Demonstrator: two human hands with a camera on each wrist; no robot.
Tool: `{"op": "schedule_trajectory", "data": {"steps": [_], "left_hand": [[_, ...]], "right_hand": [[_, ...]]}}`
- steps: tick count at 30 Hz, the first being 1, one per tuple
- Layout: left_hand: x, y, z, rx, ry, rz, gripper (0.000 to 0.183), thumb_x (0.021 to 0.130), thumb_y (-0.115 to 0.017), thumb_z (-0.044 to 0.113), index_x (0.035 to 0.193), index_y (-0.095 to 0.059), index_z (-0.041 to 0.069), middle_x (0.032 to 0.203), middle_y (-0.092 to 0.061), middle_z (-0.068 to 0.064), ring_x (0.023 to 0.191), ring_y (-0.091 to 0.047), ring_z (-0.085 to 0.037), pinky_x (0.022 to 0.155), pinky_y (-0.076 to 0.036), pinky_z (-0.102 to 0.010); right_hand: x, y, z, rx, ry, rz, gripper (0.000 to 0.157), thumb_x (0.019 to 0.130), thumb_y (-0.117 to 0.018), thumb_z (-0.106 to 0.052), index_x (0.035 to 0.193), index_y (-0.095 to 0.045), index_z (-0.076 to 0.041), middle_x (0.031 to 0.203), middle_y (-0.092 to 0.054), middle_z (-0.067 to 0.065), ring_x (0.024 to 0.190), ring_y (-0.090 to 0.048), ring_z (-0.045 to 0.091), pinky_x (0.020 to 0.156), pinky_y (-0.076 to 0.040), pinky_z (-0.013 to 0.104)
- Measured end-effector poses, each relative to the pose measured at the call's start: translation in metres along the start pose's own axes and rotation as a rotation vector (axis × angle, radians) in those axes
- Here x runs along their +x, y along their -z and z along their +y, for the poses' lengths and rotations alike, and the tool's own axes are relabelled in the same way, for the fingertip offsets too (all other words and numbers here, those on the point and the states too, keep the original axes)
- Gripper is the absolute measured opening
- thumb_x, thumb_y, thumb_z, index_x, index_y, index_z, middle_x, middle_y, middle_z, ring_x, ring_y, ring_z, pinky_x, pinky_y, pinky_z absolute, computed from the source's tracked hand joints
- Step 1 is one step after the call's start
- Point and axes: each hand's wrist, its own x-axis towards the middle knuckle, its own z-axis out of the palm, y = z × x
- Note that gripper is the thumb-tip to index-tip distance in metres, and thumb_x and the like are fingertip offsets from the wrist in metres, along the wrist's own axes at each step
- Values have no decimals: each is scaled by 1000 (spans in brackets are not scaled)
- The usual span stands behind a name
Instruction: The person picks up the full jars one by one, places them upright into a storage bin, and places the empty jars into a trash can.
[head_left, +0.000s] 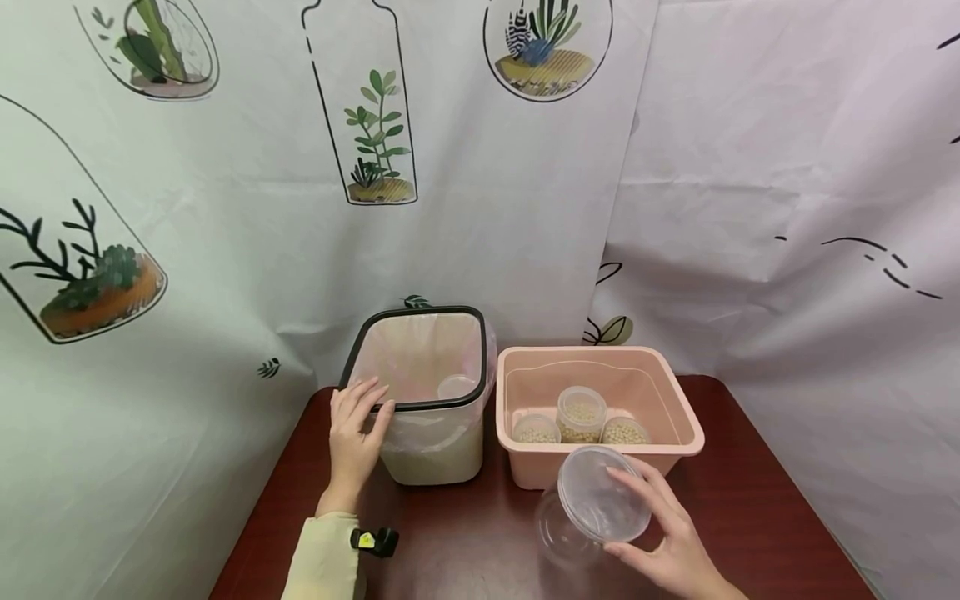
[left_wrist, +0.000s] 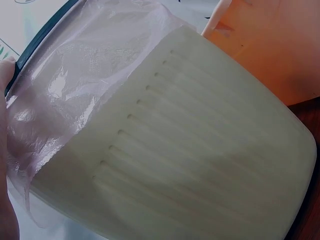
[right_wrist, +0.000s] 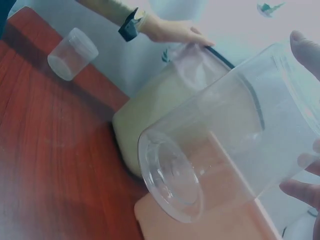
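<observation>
My right hand (head_left: 663,525) grips a clear plastic jar (right_wrist: 225,135) around its lidded top, holding it tilted in front of the pink basin; nothing shows inside it. At the near left corner of the lined trash bin (head_left: 435,454), my left hand (head_left: 356,442) holds the black rim (head_left: 420,407), fingers over the edge and thumb by it. A clear round container (head_left: 456,387) lies partly visible inside the bin. In the basin (head_left: 592,356) sit several lidded jars of pale round beans, one jar (head_left: 581,412) higher than the jar beside it (head_left: 537,429).
Another clear jar (right_wrist: 72,54) stands on the dark red table (right_wrist: 55,145) beyond the bin in the right wrist view. A printed cloth (head_left: 487,233) hangs close behind the bin and basin, and it borders the table on both sides.
</observation>
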Motion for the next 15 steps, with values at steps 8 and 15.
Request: {"op": "schedule_trajectory", "data": {"steps": [8, 15], "left_hand": [[2, 0, 2, -12, -4, 3, 27, 88, -65, 25, 98, -71, 1, 110, -63, -18, 109, -48, -43, 104, -15, -60], [1, 0, 2, -10, 1, 8, 25, 87, -65, 24, 94, -71, 1, 110, -63, -17, 109, -48, -42, 103, -15, -60]], "right_hand": [[22, -3, -4, -31, 45, 27, 65, 74, -79, -33, 115, -56, 11, 117, -48, 32, 118, -45, 24, 97, -33, 21], [43, -3, -4, -12, 104, 69, 66, 75, -78, -35, 114, -56, 13, 117, -48, 32, 121, -43, 26, 98, -32, 24]]}}
